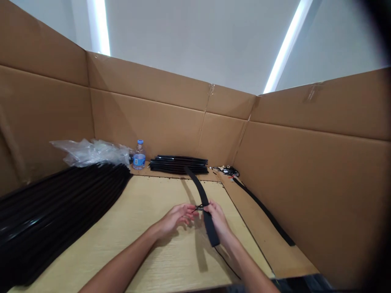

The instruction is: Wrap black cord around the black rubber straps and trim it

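Note:
A curved flat black strip (209, 228) is held above the light wooden board (146, 203), its upper end pointing toward the back. My right hand (216, 213) is closed round its middle, thumb on the front face. A thin black cord (227, 263) hangs from the strip's lower end. Just left of the strip, my left hand (180, 215) has its lower fingers apart, while thumb and forefinger meet at a small dark looped cord (199, 207) that runs to my right hand. Its exact shape is too small to tell.
Many long black strips (61, 203) lie at the left below clear plastic bags (94, 152). Along the back stand a water bottle (139, 155) and a black strip stack (179, 164). Tangled cords (227, 171) and another strip (265, 211) lie right. Cardboard walls (152, 118) surround the board.

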`<state>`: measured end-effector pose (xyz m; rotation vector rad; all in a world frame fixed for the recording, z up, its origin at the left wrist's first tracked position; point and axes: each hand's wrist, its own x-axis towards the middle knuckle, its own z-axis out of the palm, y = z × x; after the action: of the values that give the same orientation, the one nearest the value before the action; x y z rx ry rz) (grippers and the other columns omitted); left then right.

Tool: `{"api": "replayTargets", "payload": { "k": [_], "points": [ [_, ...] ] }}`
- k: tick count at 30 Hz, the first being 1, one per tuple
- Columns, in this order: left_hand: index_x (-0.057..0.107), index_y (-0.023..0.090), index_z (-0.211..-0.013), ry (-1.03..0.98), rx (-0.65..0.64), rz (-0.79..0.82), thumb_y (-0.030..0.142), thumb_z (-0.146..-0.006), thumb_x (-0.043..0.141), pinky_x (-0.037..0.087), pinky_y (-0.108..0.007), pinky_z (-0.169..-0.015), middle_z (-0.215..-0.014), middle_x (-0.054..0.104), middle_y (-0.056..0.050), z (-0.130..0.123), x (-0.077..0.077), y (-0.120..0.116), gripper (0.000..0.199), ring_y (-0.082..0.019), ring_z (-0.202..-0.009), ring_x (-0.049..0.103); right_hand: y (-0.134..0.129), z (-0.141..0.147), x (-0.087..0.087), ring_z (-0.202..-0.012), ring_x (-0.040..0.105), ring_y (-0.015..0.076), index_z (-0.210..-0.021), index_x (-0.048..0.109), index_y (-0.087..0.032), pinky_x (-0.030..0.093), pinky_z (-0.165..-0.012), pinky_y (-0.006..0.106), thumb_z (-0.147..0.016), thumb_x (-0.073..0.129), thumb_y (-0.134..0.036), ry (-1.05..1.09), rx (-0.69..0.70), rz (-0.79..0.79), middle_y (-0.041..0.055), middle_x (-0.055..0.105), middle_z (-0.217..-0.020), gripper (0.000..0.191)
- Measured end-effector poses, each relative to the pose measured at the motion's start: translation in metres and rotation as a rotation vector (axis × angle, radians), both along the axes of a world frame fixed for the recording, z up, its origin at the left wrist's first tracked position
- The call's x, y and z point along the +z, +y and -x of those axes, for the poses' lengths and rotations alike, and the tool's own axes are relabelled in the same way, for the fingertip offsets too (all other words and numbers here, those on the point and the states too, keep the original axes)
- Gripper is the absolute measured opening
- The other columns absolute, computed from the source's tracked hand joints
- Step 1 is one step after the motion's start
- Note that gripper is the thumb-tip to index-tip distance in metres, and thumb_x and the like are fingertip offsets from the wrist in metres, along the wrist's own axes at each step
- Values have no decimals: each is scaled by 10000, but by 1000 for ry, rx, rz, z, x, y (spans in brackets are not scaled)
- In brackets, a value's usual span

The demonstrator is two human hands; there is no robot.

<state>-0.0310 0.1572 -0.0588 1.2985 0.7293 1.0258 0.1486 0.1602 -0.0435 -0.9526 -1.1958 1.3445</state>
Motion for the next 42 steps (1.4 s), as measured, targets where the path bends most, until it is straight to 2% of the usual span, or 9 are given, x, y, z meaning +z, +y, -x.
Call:
{"api": "replayTargets", "payload": {
  "k": [3,7,13,20,24,27,31,37,42],
  "points": [
    [662,161,-1028,-206,131,81,604,-722,661,454,-272,-738,-1071,659,-146,-17,6,9,538,-214,-927,624,11,31,0,-632,540,58,-813,466,-146,424,-572,138,-677,578,-319,24,30,-47,-13,586,-727,247],
    [655,172,-1029,-213,224,38,449,-684,768,451,-255,-728,-1058,661,-122,-16,11,27,457,-196,-903,625,39,46,-6,-699,544,60,-829,484,-148,450,-650,144,-718,571,-342,6,6,-172,-13,581,-765,240],
    [654,146,-714,-209,444,-68,417,-606,819,393,-221,-610,-694,622,-37,3,17,60,335,-131,-652,558,72,63,6,-593,443,30,-783,444,-158,365,-559,124,-731,537,-298,-31,-3,-252,-45,499,-679,176],
    [638,160,-865,-574,546,111,252,-749,729,439,-202,-682,-990,666,-66,42,14,71,174,-125,-853,621,84,86,4,-708,535,48,-862,349,-194,434,-672,167,-709,551,-288,206,43,-250,-9,616,-905,271],
    [597,137,-820,-718,591,196,133,-851,577,480,-224,-668,-954,655,-79,59,14,67,37,-133,-833,634,89,75,-4,-708,510,50,-1138,341,-235,396,-621,152,-625,593,-193,196,5,-205,-24,595,-895,573],
    [548,131,-770,-750,580,205,97,-865,533,525,-290,-718,-832,632,-67,55,16,65,102,-151,-768,638,87,65,-6,-663,444,27,-1005,447,-193,362,-598,132,-553,593,-137,216,53,-180,-52,491,-741,479],
    [489,143,-751,-761,500,199,111,-870,538,542,-286,-660,-690,541,-11,43,15,62,133,-124,-635,596,80,63,-4,-603,392,9,-830,384,-190,352,-572,132,-546,631,-136,344,104,-134,-69,418,-699,380],
    [447,143,-753,-794,548,239,74,-875,523,291,-111,-369,-609,425,39,54,15,63,160,-25,-411,364,77,56,13,-662,492,38,-846,396,-193,428,-642,174,-668,683,-494,585,-28,-81,-55,477,-698,452],
    [397,158,-735,-875,750,159,59,-921,420,130,-129,-330,-572,363,64,99,17,73,212,-11,-360,278,87,29,22,-806,577,81,-892,457,-208,465,-675,214,-678,671,-468,694,-132,-101,-34,590,-836,399]
  ]
}}
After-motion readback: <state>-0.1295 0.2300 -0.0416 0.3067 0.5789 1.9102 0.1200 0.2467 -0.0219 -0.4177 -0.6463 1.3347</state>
